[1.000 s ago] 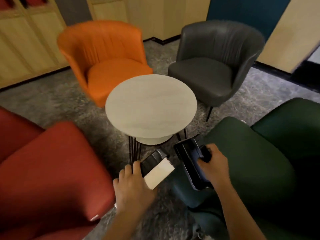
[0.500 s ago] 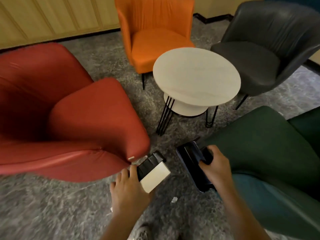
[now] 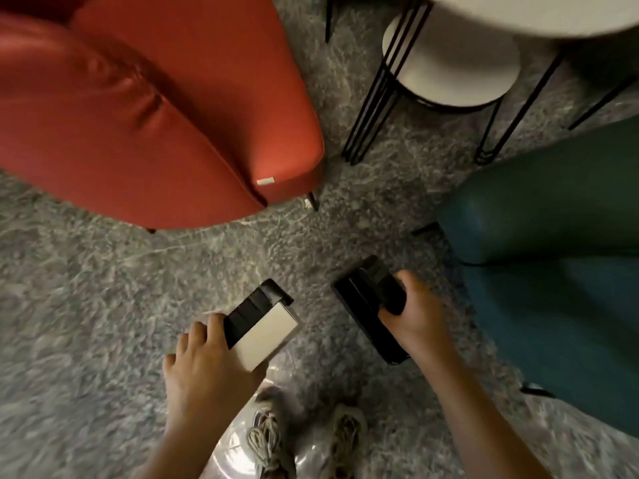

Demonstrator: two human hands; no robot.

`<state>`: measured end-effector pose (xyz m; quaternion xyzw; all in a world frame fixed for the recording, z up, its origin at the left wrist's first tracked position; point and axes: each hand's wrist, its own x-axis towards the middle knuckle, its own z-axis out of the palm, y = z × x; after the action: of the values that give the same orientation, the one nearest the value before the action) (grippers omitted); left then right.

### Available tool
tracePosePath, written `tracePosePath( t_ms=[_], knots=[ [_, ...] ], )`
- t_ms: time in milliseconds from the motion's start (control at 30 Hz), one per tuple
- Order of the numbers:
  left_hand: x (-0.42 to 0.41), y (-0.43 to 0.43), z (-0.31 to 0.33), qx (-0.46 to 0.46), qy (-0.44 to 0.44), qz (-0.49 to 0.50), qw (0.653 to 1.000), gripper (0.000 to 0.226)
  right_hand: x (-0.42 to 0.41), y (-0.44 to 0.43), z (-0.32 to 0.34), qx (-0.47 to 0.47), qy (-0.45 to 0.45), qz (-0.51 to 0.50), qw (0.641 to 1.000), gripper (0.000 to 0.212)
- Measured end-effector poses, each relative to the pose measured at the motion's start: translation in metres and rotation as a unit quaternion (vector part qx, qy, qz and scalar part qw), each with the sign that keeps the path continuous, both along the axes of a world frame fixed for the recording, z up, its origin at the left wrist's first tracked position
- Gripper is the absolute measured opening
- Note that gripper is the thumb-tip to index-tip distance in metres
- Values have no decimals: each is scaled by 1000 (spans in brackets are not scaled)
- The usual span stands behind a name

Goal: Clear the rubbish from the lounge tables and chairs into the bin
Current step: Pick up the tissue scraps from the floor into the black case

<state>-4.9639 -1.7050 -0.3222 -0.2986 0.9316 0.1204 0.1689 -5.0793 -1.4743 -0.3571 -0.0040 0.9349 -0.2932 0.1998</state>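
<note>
Both full: my left hand (image 3: pixel 207 368) grips the white-and-black box (image 3: pixel 266 331), my right hand (image 3: pixel 416 318) the black case (image 3: pixel 359 302); carrying now, next I need the bin.

Pale laced shoes (image 3: pixel 271 440) stand on mottled grey carpet (image 3: pixel 86 305).

The red chair (image 3: pixel 148 108) has smooth leather-like upholstery with a soft sheen. The carpet (image 3: pixel 86 305) looks rough and mottled grey. The table legs (image 3: pixel 371 98) are thin black metal rods.
</note>
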Motion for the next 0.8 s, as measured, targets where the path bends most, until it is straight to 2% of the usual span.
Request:
tracePosePath(
  t_ms=[233,467,633,800],
  knots=[
    [1,-27,-193,-12,16,14,1000,76,0,-30,-195,38,26,70,996,28],
    [-32,-70,-381,-37,52,26,998,78,-50,-85,-369,66,99,156,981,32],
    [-55,-91,-442,-51,71,64,994,74,-75,-127,-419,85,169,220,957,35],
    [-60,-96,-454,-70,64,65,993,79,-76,-138,-426,97,216,245,940,37]
  ],
)
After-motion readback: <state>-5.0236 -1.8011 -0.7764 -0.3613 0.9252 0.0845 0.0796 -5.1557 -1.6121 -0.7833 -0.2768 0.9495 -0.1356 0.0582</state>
